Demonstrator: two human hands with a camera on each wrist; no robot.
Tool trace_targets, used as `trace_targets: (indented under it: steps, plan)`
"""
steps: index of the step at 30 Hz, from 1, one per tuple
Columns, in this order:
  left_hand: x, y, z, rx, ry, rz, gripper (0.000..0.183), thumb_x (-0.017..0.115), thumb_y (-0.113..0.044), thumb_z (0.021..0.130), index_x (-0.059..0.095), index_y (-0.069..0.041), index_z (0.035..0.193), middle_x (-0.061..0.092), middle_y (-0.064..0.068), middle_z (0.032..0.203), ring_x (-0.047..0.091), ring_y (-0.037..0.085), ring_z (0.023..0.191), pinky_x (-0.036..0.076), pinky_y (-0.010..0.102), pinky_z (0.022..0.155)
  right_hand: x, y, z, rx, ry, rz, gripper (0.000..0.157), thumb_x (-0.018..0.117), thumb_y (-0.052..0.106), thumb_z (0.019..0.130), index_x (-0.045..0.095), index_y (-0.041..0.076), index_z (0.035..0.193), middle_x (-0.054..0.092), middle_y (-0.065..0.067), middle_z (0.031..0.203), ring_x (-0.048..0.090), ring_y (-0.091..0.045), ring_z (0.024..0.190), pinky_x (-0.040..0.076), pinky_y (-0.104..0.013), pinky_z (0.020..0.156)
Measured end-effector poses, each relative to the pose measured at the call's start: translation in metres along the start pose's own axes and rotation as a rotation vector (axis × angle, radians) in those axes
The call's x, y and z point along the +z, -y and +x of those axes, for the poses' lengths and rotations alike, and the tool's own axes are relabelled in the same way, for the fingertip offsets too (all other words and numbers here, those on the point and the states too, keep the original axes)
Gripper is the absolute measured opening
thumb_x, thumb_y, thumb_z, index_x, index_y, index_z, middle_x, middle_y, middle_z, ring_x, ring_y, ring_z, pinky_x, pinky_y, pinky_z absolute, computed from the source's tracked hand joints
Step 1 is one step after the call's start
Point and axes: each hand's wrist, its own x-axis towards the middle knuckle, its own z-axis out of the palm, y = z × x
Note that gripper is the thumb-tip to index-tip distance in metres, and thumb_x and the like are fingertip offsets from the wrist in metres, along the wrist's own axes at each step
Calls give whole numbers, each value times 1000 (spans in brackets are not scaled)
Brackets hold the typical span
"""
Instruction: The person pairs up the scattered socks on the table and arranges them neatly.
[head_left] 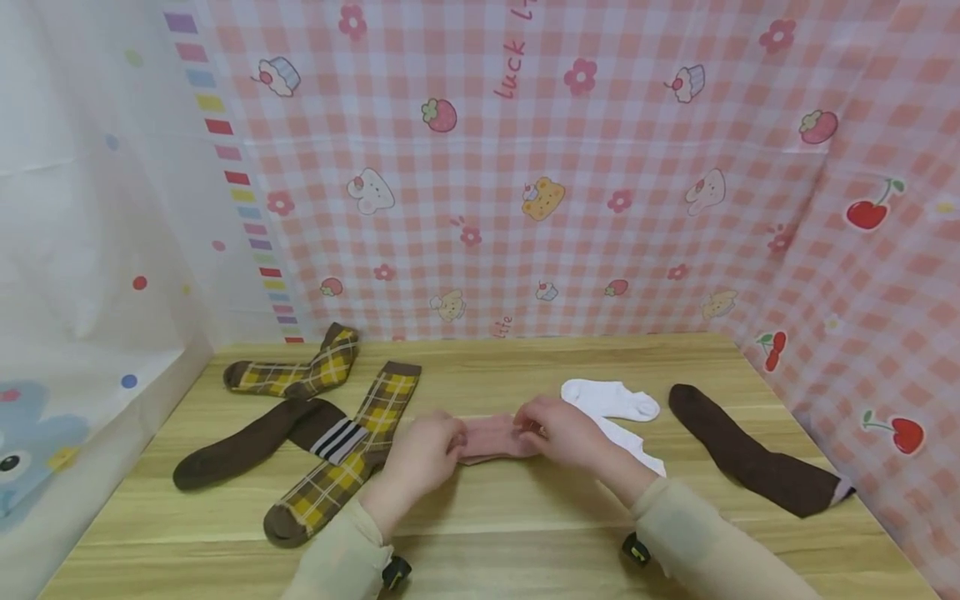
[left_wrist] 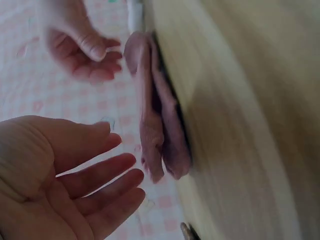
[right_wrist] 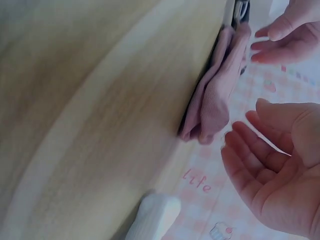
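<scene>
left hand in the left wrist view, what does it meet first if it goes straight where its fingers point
Probably the folded pink sock, which lies just ahead of the left hand; depth between them is unclear.

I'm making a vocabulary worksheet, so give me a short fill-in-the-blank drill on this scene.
1. Between the left hand and the right hand lies a sock bundle coloured ____.
2. The short socks near the right hand are coloured ____.
3. In the head view, the plaid socks number ____.
4. In the head view, the sock farthest right is coloured dark ____.

Missing words: pink; white; two; brown.
</scene>
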Motion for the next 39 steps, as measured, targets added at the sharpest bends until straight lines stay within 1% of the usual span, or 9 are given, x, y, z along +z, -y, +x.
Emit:
trace_targets:
  steps: [2, 4, 8, 11, 15, 20, 28, 34, 39]
  plan:
    - [2, -3, -3, 31, 36, 10, 11, 75, -5, 83, 71, -4, 93, 67, 12, 93, 64, 29, 87, 54, 44, 81, 1, 4, -3, -25, 3, -50, 11, 72, 7, 88, 70, 6, 98, 66, -4, 93, 63, -21, 90, 53, -37, 82]
    - [3, -5, -6, 63, 74, 19, 17, 74, -6, 85, 70, -1, 101, 67, 17, 105, 64, 33, 98, 52, 47, 90, 2, 8, -5, -49, 6, -83, 9, 72, 9, 88, 70, 6, 97, 67, -4, 93, 64, -21, 90, 53, -38, 83]
    - [6, -9, -10, 109, 145, 58, 34, 74, -12, 87, 66, 2, 117, 60, 23, 127, 57, 39, 118, 44, 49, 103, 5, 15, -10, -82, 28, -103, 11, 74, 10, 88, 69, 7, 97, 67, -4, 95, 64, -23, 94, 52, -40, 85]
    - [7, -12, -12, 126, 199, 101, 45, 74, -19, 87, 63, 2, 126, 54, 25, 136, 50, 41, 127, 39, 50, 108, 6, 21, -13, -85, 76, -97, 20, 73, 11, 89, 68, 4, 107, 67, -10, 111, 63, -28, 108, 50, -42, 95]
    - [11, -13, -14, 117, 271, 142, 57, 75, -25, 88, 58, 4, 134, 46, 26, 144, 41, 43, 134, 34, 50, 111, 6, 29, -16, -72, 149, -103, 38, 72, 14, 90, 63, -2, 124, 57, -20, 133, 53, -35, 126, 41, -47, 106]
    - [12, -16, -17, 94, 320, 152, 63, 75, -28, 87, 54, 5, 137, 39, 29, 148, 34, 44, 138, 30, 51, 113, 7, 33, -19, -54, 208, -147, 50, 71, 17, 91, 57, -6, 133, 51, -24, 140, 47, -40, 130, 37, -51, 109]
    - [10, -19, -18, 63, 385, 142, 68, 75, -28, 86, 50, 5, 141, 37, 30, 149, 31, 47, 139, 34, 52, 111, 11, 29, -23, -25, 332, -164, 63, 70, 26, 93, 47, -7, 142, 40, -25, 150, 33, -39, 141, 30, -48, 114]
    - [12, -20, -18, 32, 443, 119, 70, 75, -31, 87, 50, 4, 142, 34, 30, 151, 29, 47, 140, 38, 54, 107, 11, 28, -24, -44, 383, -199, 69, 70, 30, 93, 44, -7, 144, 37, -26, 151, 31, -41, 141, 31, -47, 114]
    - [13, -19, -14, 33, 465, 113, 69, 75, -33, 87, 51, 5, 139, 33, 33, 150, 28, 50, 139, 36, 54, 108, 10, 26, -21, -41, 417, -164, 69, 69, 30, 94, 41, -8, 145, 34, -29, 152, 28, -42, 142, 29, -48, 114]
